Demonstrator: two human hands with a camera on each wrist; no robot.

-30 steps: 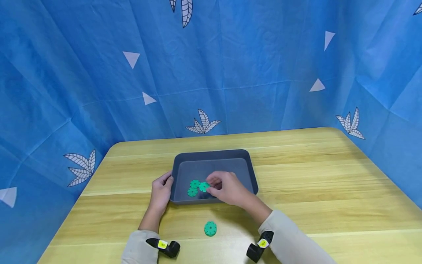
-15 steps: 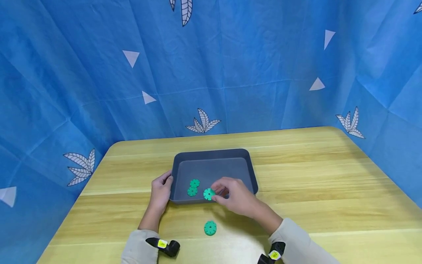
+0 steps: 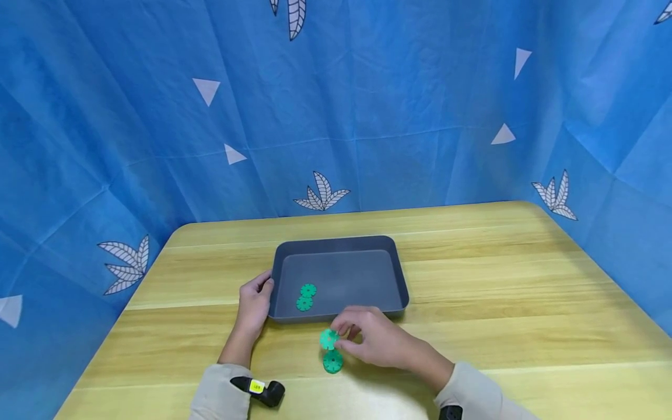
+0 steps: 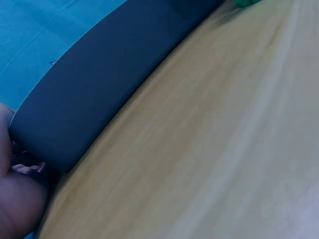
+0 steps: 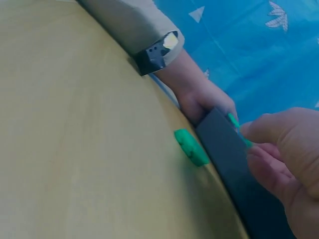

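Green notched disc (image 3: 328,339), pinched thumb-to-finger in the right hand (image 3: 375,338), sits just outside the near edge of the tray (image 3: 352,274) — best held lightly by its rim — while the left hand (image 3: 254,302) grips the tray's left edge.

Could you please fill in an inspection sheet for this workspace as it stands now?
Surface: wood-grain table.
Job's things: gray tray on the table; two green discs inside, toward its left side; a held disc, off the table; another green piece on the table, nearer the person than the tray. Whether that piece is one disc or a stack, I cannot tell.
Clutter: nothing seen.
Grippers: left hand holds the tray's left side; right hand pinches the held disc between its fingers.
Cables: nothing seen.
Surroundings: blue cloth with leaf and triangle prints, behind and at both sides.
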